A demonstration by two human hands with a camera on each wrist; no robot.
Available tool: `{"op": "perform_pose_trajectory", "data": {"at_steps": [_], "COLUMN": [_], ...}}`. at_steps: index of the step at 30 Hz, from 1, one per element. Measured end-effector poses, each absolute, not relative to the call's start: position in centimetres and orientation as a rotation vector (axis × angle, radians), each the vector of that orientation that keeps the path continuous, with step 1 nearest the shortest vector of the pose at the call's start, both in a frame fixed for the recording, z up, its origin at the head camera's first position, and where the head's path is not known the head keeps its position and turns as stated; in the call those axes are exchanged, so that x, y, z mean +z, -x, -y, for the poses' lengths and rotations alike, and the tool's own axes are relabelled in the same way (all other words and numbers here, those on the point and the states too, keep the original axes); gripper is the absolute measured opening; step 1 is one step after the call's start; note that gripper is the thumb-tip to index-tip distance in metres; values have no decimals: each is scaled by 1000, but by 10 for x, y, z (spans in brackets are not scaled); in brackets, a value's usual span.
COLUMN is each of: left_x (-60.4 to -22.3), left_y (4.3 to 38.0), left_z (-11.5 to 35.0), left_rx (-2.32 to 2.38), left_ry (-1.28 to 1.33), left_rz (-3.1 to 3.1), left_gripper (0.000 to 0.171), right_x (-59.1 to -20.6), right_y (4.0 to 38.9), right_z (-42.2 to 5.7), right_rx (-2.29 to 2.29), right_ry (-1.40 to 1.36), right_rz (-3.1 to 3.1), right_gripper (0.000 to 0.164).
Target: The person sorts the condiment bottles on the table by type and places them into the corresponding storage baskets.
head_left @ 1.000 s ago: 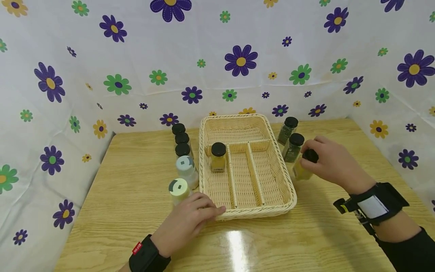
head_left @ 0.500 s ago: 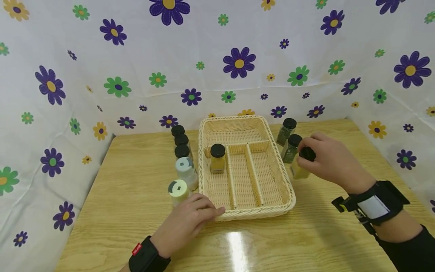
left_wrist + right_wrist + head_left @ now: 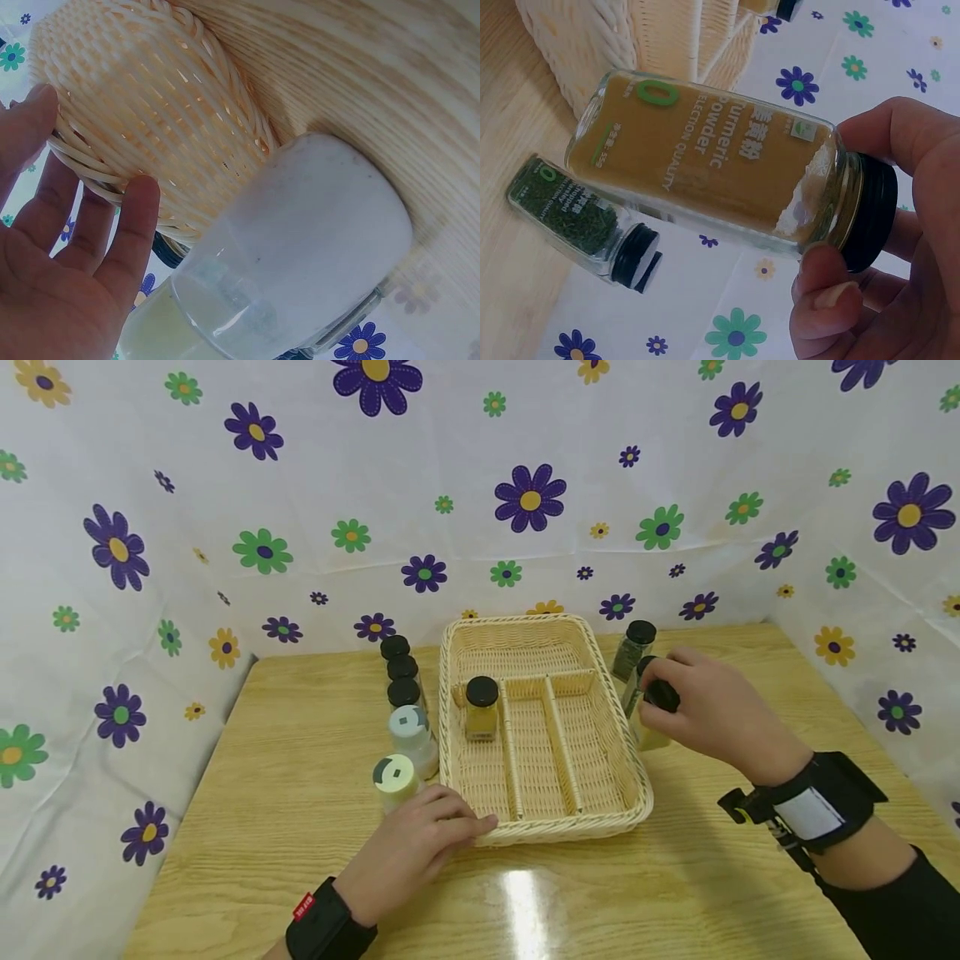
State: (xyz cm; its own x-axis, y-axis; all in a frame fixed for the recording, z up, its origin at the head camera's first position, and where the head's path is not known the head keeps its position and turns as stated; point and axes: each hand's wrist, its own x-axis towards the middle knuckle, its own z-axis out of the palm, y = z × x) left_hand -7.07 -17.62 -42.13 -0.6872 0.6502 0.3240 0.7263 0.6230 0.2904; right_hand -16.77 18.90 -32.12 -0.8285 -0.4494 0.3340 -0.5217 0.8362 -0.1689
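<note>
My left hand [image 3: 420, 831] grips the basket [image 3: 573, 827]; right of it my right hand [image 3: 716, 714] pinches the turmeric jar [image 3: 705, 154], whose swing could topple a herb jar [image 3: 574, 214].

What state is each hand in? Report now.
Left hand: closed, holding the basket near one corner.
Right hand: closed, pinching the turmeric jar by its lid.
</note>
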Motion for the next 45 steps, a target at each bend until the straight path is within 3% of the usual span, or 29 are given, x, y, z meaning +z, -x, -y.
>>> {"op": "perform_pose_trajectory", "data": {"at_steps": [45], "left_x": [-423], "left_y": [71], "left_z": [176], "left_rx": [-612], "left_ry": [1132], "left_rz": [2651], "left_gripper": [42], "right_x": [-310], "right_y": [166], "right_z": [-95], "right_rx": [572], "right_ry": [-1060], "right_rz": [2642], "right_gripper": [17]}}
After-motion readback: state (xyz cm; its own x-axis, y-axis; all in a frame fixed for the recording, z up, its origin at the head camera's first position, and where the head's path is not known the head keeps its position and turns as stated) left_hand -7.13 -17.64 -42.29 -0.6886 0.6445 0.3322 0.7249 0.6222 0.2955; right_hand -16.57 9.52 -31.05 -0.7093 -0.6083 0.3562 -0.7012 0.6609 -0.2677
